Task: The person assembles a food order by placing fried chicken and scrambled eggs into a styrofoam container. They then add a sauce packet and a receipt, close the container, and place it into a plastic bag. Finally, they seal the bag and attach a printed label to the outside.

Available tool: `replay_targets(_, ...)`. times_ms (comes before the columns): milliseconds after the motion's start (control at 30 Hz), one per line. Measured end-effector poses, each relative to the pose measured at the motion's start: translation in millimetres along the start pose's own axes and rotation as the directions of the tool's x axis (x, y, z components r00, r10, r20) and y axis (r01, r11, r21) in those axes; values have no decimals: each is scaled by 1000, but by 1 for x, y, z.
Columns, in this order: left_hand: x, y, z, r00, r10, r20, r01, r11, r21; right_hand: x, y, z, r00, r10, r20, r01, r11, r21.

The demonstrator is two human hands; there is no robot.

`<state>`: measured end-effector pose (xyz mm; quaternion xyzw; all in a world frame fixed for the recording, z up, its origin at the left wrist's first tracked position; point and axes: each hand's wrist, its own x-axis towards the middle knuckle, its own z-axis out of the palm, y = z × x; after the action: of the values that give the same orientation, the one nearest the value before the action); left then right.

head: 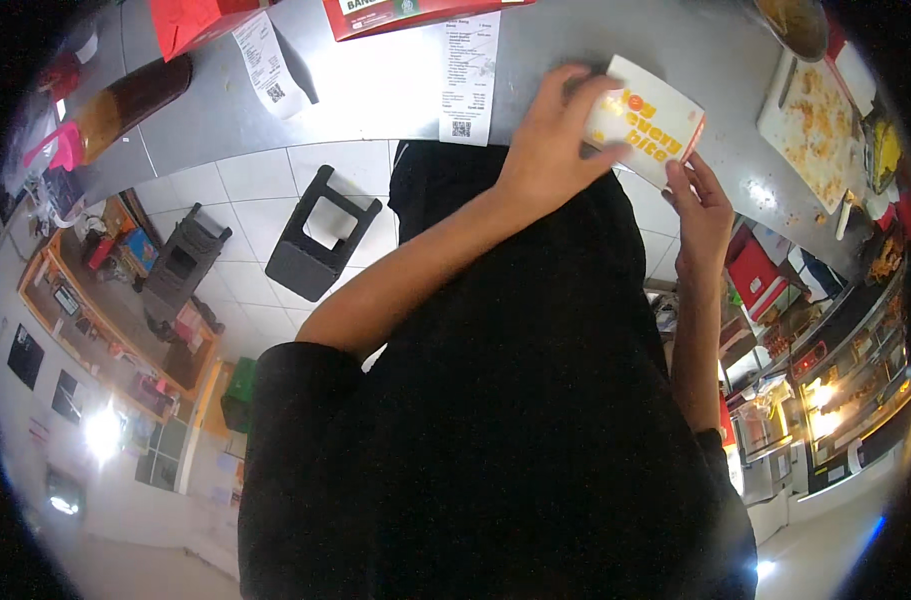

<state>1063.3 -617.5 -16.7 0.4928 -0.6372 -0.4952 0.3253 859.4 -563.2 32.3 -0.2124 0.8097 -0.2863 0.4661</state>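
A white cardboard food box (654,124) with yellow lettering is held tilted above the front edge of the steel counter. My left hand (556,142) spans its left side, the thumb across the lower edge and the fingers at the upper left corner; these fingertips are blurred. At the lower right corner, my right hand (699,199) pinches the box between thumb and fingers. A long printed receipt (468,79) lies on the counter left of my left hand, its lower end near the edge.
Another receipt (271,67) curls up beside a red paper bag (200,22). A red box (418,13) stands at the back. Sauce bottles (132,101) lie at left. On the right are a crumb-covered white board (815,127) and a metal bowl (794,26). Dark stools (324,236) stand on the tiles.
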Motion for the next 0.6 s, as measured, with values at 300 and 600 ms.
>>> replay_targets(300,38,16,12,895,218,389,-425,684,593,14,-7,-10,990,38,139,-49,996,71)
replay_targets(600,44,20,13,895,215,390,-433,629,646,22,18,22,987,-47,151,-52,804,592)
